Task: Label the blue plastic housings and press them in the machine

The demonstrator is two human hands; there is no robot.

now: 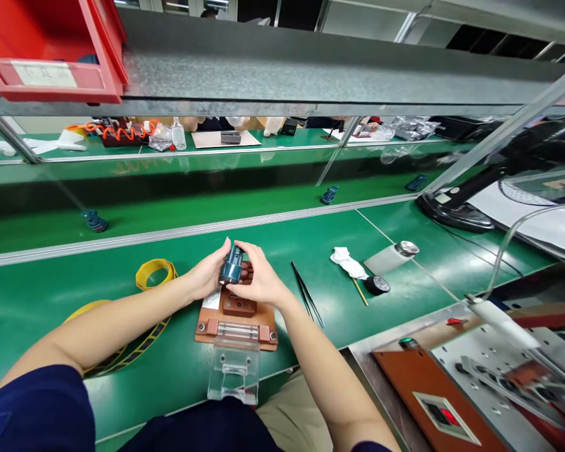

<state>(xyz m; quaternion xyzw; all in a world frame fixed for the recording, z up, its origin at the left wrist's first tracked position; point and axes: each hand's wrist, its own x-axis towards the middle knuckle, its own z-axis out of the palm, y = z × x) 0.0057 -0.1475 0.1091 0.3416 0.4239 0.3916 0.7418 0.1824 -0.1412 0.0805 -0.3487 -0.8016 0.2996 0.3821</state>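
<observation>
Above a brown fixture, both hands hold a small dark blue battery pack (232, 266), its wider end toward me. My right hand (258, 276) grips it from the right, with the index finger at its top and the thumb by its lower edge. My left hand (211, 271) closes on its left side; part of its fingers is hidden behind it. The fixture (263, 317) lies on the green bench with a brown block and a metal hinge bar. Its clear plastic flap (235, 370) hangs folded toward me.
A roll of yellow tape (153, 274) lies left. Black tweezers (307, 295), a white cloth (348, 262), and a bottle with a metal top (390, 256) are right. Similar blue packs (94, 221) stand on the green belt (207, 201). A shelf with a red bin (75, 78) overhangs.
</observation>
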